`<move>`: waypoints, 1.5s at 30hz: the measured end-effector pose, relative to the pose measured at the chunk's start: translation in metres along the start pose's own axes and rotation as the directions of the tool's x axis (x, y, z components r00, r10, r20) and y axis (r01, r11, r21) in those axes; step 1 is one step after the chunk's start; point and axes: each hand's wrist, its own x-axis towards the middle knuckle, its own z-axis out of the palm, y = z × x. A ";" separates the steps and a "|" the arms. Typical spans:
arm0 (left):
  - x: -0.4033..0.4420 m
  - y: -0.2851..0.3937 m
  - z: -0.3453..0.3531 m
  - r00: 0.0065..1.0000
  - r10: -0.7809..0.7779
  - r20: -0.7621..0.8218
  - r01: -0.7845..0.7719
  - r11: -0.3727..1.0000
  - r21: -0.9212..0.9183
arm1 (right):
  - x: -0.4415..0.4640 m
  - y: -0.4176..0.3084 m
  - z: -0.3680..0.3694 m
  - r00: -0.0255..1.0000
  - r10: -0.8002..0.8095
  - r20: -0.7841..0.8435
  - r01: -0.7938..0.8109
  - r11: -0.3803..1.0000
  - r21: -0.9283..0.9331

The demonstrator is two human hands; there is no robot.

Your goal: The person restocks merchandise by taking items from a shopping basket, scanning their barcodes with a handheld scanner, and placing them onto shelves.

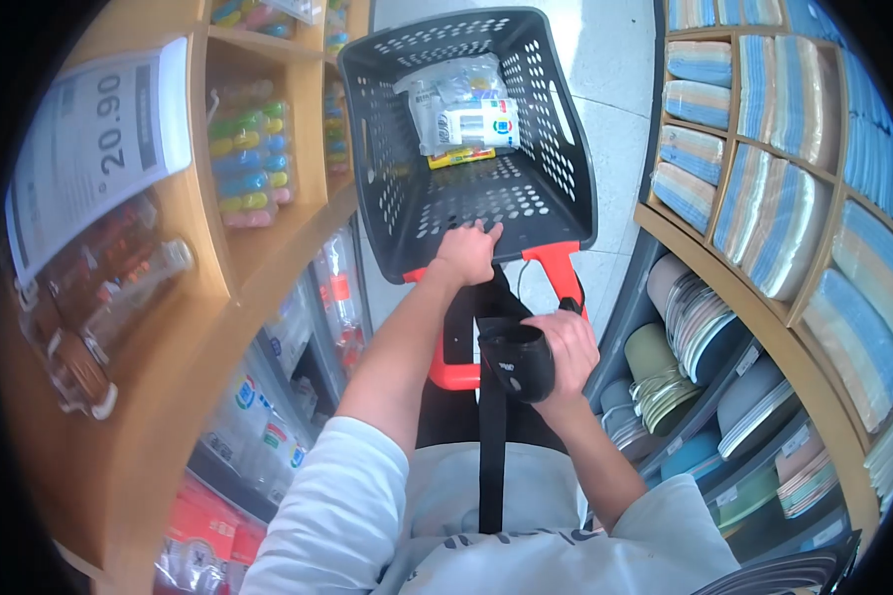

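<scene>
A dark grey perforated shopping basket (382, 213) with red handle parts (556, 266) stands in front of me. Inside it lie a clear plastic package (442, 89), a white package with a blue and green logo (481, 126) and a small yellow item (461, 158). My left hand (469, 253) rests on the basket's near rim, its fingers apart and reaching over the edge. My right hand (566, 347) is wrapped around a black object (518, 364) near the red handle. A black strap (492, 446) hangs down the middle of my body.
Wooden shelves (298, 238) with bottles, colourful packs and a price sign (99, 149) line the left. On the right, shelves (764, 268) hold folded striped textiles (779, 89) and stacked bins (700, 307). Pale floor tiles (610, 129) show beside the basket.
</scene>
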 end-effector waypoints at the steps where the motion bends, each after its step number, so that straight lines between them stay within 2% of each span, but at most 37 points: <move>1: 0.001 0.002 -0.001 1.000 -0.006 -0.010 0.006 1.000 -0.013 | 0.001 0.003 -0.004 0.999 -0.035 0.006 0.035 0.999 0.016; 5: 0.007 0.013 -0.004 0.997 -0.058 -0.042 0.056 0.997 -0.046 | -0.005 0.027 -0.009 0.990 -0.118 -0.075 0.124 0.990 0.070; 7: 0.012 0.012 0.006 0.982 -0.076 -0.173 0.069 0.997 -0.043 | -0.003 0.033 -0.012 0.983 -0.162 -0.090 0.167 0.984 0.055; 8: 0.011 0.012 0.007 0.981 -0.077 -0.179 0.071 0.997 -0.037 | 0.000 0.033 -0.015 0.982 -0.175 -0.072 0.179 0.982 0.057; 10: 0.001 0.022 -0.010 0.977 -0.201 -0.071 0.180 0.957 -0.229 | -0.006 0.042 -0.016 0.978 -0.189 -0.090 0.193 0.980 0.047; 12: 0.007 0.008 0.011 0.969 -0.225 -0.102 0.187 0.937 -0.293 | -0.011 0.047 -0.015 0.969 -0.222 -0.108 0.221 0.975 -0.018; 14: 0.002 -0.005 0.033 0.984 -0.117 -0.133 0.073 0.952 -0.296 | -0.020 0.048 -0.015 0.967 -0.214 -0.138 0.208 0.977 -0.057; 16: -0.018 0.005 0.034 0.983 -0.167 -0.077 0.130 0.929 -0.347 | -0.030 0.048 -0.016 0.974 -0.183 -0.134 0.172 0.981 -0.092; 17: -0.031 0.007 0.039 0.989 -0.099 -0.107 0.043 0.901 -0.431 | -0.037 0.048 -0.017 0.977 -0.173 -0.126 0.161 0.982 -0.096; 20: -0.085 0.027 0.051 0.967 0.083 -0.240 -0.221 0.740 -0.635 | -0.059 0.039 -0.019 0.980 -0.145 -0.134 0.130 0.985 -0.110; 22: -0.135 0.055 0.052 0.980 0.059 -0.191 -0.183 0.655 -0.733 | -0.081 0.042 -0.017 0.982 -0.134 -0.131 0.116 0.984 -0.133; 24: -0.178 0.078 0.049 0.977 0.082 -0.196 -0.171 0.851 -0.497 | -0.101 0.045 -0.017 0.971 -0.135 -0.195 0.113 0.986 -0.121; 25: -0.194 0.085 0.051 0.975 0.133 -0.178 -0.210 0.812 -0.545 | -0.112 0.046 -0.016 0.966 -0.110 -0.234 0.092 0.992 -0.086; 26: -0.212 0.097 0.059 0.920 0.169 -0.355 -0.336 0.807 -0.486 | -0.123 0.048 -0.015 0.958 -0.084 -0.273 0.073 0.996 -0.052; 28: -0.229 0.112 0.087 0.869 0.093 -0.486 -0.317 0.859 -0.402 | -0.144 0.052 -0.010 0.952 -0.008 -0.306 0.000 1.000 -0.024; 30: -0.234 0.116 0.110 0.864 0.057 -0.499 -0.291 0.867 -0.404 | -0.162 0.044 -0.005 0.940 -0.091 -0.328 0.061 0.993 -0.100; 32: -0.246 0.117 0.141 0.791 -0.016 -0.612 -0.250 0.904 -0.346 | -0.191 0.038 0.004 0.945 -0.064 -0.321 0.040 0.996 -0.082; 34: -0.272 0.111 0.163 0.775 -0.036 -0.631 -0.228 0.915 -0.332 | -0.229 0.024 0.018 0.952 -0.044 -0.302 0.026 0.998 -0.061; 38: -0.332 0.098 0.215 0.744 -0.026 -0.668 -0.208 0.940 -0.269 | -0.315 -0.017 0.035 0.977 -0.058 -0.206 0.029 0.990 -0.139; 41: -0.380 0.104 0.247 0.806 -0.078 -0.586 -0.164 0.923 -0.348 | -0.364 -0.057 0.035 0.970 -0.049 -0.239 0.019 0.992 -0.126; 45: -0.435 0.113 0.296 0.781 -0.091 -0.617 -0.200 0.900 -0.387 | -0.435 -0.084 0.031 0.983 -0.021 -0.181 -0.001 0.993 -0.118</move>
